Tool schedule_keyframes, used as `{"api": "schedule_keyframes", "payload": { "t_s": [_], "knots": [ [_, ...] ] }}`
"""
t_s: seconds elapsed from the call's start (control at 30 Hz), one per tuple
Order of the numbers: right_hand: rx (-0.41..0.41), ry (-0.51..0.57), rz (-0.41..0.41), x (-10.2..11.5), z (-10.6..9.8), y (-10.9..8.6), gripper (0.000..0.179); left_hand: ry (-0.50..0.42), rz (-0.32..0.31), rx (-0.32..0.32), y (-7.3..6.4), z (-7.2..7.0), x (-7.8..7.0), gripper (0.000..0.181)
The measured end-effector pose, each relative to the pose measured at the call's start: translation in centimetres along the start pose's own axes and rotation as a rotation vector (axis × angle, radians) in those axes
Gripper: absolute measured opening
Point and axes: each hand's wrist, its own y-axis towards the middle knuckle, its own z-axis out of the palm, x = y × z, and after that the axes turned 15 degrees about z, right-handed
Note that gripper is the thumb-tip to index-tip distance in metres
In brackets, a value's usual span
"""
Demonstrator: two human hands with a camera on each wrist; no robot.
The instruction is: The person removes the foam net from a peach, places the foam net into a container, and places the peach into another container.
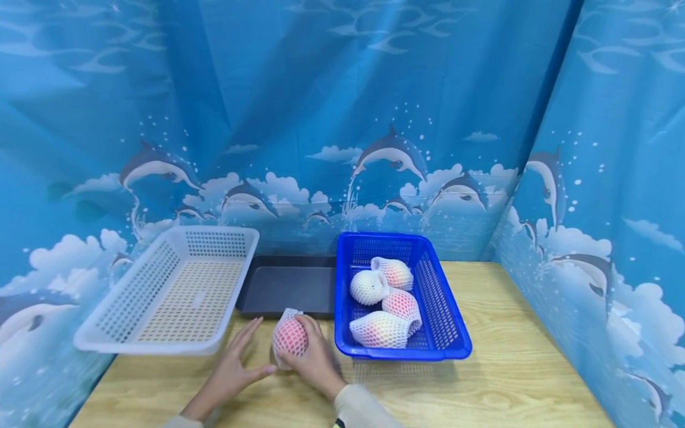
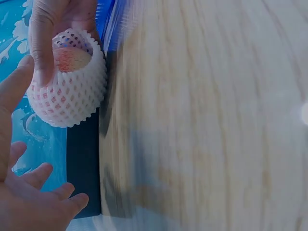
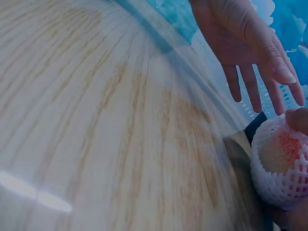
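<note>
My right hand (image 1: 317,364) grips a reddish, pale-patched round fruit (image 1: 291,337) in a white foam net, held over the wooden table in front of the dark tray (image 1: 291,285). In the left wrist view the netted fruit (image 2: 67,91) shows its bare top through the net's open end. My left hand (image 1: 230,371) is just left of the fruit, fingers spread and thumb pointing toward it, holding nothing. In the right wrist view the left hand's (image 3: 255,53) straight fingers reach down close to the netted fruit (image 3: 279,163).
A blue basket (image 1: 404,355) on the right holds several fruits in white foam nets (image 1: 382,330). On the left stands a white perforated basket (image 1: 155,346), with the dark tray between the two. A blue dolphin-print curtain (image 1: 299,119) hangs behind the wooden table (image 1: 508,356).
</note>
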Motion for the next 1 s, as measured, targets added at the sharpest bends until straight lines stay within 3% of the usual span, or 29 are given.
{"api": "schedule_keyframes", "payload": {
  "t_s": [0.17,0.53,1.0],
  "knots": [
    [0.039,0.018,0.032,-0.04,-0.17,0.02,0.080,0.012,0.024,-0.007,-0.07,0.14,0.11,0.099],
    [0.052,0.074,0.019,-0.35,-0.39,0.19,0.080,0.026,0.047,-0.017,0.19,0.24,0.27,0.098],
    [0.084,0.094,0.053,-0.08,-1.01,-0.02,0.081,0.026,0.035,0.001,0.27,0.16,-0.38,0.097]
  ]
}}
